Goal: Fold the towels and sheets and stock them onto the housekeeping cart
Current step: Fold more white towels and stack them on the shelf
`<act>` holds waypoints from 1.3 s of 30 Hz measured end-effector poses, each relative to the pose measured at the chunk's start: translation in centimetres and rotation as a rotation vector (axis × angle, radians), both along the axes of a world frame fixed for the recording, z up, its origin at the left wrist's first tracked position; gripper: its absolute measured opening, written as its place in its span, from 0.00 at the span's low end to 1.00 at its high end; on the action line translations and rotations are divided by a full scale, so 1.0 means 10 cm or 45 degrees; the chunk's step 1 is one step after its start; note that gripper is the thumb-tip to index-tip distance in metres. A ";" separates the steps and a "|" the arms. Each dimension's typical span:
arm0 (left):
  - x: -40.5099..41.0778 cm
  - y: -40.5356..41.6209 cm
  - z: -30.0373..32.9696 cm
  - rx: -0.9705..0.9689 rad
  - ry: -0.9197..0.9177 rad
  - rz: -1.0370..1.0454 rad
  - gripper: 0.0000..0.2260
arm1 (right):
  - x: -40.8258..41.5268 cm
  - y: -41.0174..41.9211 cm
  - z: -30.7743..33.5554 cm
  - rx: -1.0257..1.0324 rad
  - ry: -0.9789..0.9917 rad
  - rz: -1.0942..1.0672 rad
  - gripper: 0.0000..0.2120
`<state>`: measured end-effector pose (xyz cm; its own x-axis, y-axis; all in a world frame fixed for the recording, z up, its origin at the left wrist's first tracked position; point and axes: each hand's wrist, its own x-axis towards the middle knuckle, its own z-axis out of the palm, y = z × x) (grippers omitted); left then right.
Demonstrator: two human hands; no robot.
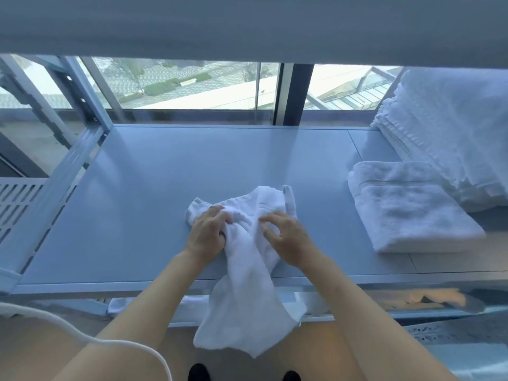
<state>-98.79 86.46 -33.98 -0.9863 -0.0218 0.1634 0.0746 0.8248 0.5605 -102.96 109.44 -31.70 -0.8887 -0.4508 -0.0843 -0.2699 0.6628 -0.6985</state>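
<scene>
A crumpled white terry towel [248,259] lies bunched on the flat pale-grey shelf of the housekeeping cart [143,193], its upper part on the shelf surface and its lower part hanging over the front edge toward the floor; the left hand [207,229] presses on the towel's left side, its fingers [224,233] curled and clamped into a fold of the cloth; the right hand [287,237] rests on the towel's right side, its fingers [268,225] bent and spread apart over the fabric, whether pinching it I cannot tell; a neatly folded white towel [409,207] lies on the same shelf to the right, well apart from the hands; behind it rises a tall stack of folded white linens [450,133] against the right edge.
</scene>
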 end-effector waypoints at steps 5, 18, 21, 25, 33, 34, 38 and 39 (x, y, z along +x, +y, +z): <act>-0.02 -0.24 0.02 0.135 0.002 -0.019 0.16 | -0.09 0.04 -0.48 0.419 0.127 0.002 0.28; 0.44 -1.04 0.04 0.004 0.058 0.356 0.19 | -0.76 0.56 -0.43 0.535 0.091 0.039 0.35; 0.48 -0.75 0.08 -0.058 -0.083 0.370 0.15 | -0.77 0.37 -0.41 0.611 0.091 -0.033 0.38; 0.45 -0.20 0.08 -0.134 -0.316 0.358 0.11 | -0.70 0.00 -0.40 0.741 0.107 -0.195 0.34; 0.29 0.14 -0.13 -0.147 -0.377 0.425 0.32 | -0.21 -0.56 -0.50 0.475 0.206 -0.480 0.31; 0.31 0.09 -0.14 -0.096 -0.334 0.413 0.30 | -0.16 -0.53 -0.53 0.463 0.223 -0.486 0.31; 0.51 -0.25 -0.16 0.001 -0.102 0.332 0.35 | -0.10 -0.29 -0.62 0.463 0.263 -0.380 0.32; 0.58 -0.35 -0.18 0.014 -0.036 0.318 0.37 | -0.09 -0.19 -0.64 0.448 0.294 -0.340 0.32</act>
<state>-93.00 82.93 -35.73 -0.9543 -0.2668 0.1345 -0.1462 0.8096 0.5685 -103.87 107.55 -38.13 -0.9826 -0.1845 0.0223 -0.1800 0.9146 -0.3622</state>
